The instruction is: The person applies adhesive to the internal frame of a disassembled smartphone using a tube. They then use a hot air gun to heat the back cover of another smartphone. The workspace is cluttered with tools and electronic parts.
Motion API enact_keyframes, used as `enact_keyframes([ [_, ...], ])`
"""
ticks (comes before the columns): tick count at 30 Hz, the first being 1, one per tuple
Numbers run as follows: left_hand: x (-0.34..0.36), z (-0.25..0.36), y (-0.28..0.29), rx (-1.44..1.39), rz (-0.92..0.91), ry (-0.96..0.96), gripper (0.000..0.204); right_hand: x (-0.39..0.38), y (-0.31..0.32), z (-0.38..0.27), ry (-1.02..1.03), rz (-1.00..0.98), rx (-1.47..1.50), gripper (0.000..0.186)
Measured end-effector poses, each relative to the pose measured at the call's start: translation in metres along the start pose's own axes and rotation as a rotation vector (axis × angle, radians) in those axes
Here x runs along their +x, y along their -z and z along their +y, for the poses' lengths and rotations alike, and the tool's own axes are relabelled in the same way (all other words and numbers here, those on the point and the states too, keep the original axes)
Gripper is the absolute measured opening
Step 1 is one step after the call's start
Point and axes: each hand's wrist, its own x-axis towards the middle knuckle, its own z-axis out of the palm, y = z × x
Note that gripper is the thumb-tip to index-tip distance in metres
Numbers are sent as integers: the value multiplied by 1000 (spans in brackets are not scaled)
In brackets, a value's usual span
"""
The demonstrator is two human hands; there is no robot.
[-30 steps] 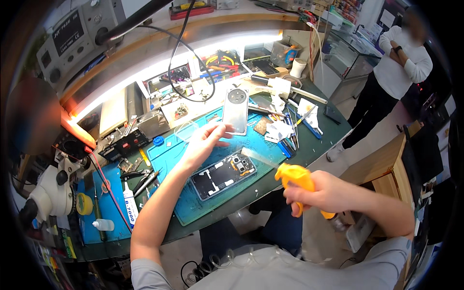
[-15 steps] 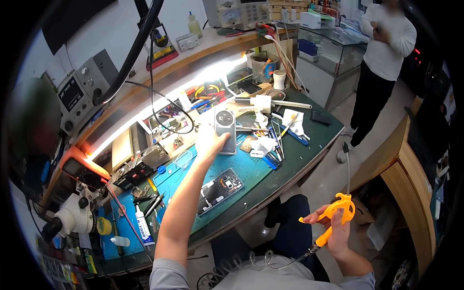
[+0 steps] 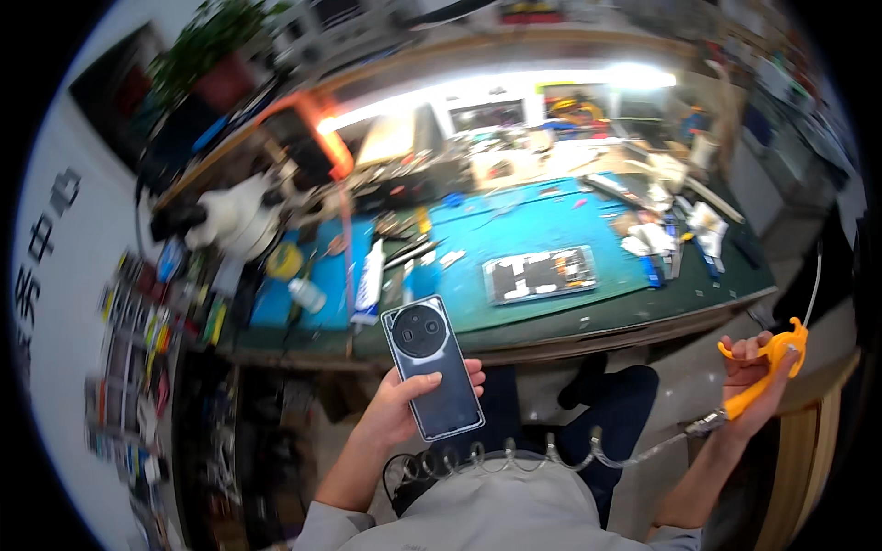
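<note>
My left hand (image 3: pixel 413 399) grips a dark grey phone back (image 3: pixel 432 390) with a large round camera ring, held upright beyond the desk's front edge, over my lap. At the lower right, my right hand (image 3: pixel 749 381) is wrapped round a yellow air blow gun (image 3: pixel 785 349), its long metal nozzle pointing up and a clear coiled hose (image 3: pixel 510 450) trailing from its base across my body. An opened phone (image 3: pixel 537 274) with exposed dark internals lies on the blue mat (image 3: pixel 459 220), farther from both hands.
A microscope (image 3: pixel 230 220), glue tube (image 3: pixel 369 280) and white bottle (image 3: pixel 306 296) are at the bench's left. An orange multimeter (image 3: pixel 308 142) stands behind. Screwdrivers and white tissues (image 3: pixel 707 225) crowd the right. A wooden cabinet (image 3: pixel 808 441) is at the lower right.
My left hand has lifted the phone back off the bench and drawn it toward me. My right hand with the blow gun has moved rightward and upright. The view has swung left.
</note>
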Motion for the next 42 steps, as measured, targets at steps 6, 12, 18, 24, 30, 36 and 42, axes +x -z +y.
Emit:
enact_keyframes([
  [6,-80,-50,91,136,297,-275,55,-53,-111,71,-846,-703,-395,40],
  [12,-136,-69,141,167,417,-381,56,-103,-207,142,-742,-1578,-972,51],
  [18,-162,-66,158,172,517,-263,53,-123,-246,174,-697,-1591,-1054,52],
  [24,-161,-64,174,166,454,-249,54,-135,-251,182,-628,-1591,-1035,52],
  [30,-160,-62,177,163,418,-259,56,-139,-252,184,-584,-1583,-1081,52],
  [36,-162,-61,174,186,411,-249,56,-139,-248,184,-701,-1577,-1112,53],
  [42,-160,-62,170,182,404,-266,56,-135,-247,183,-685,-1498,-1099,52],
])
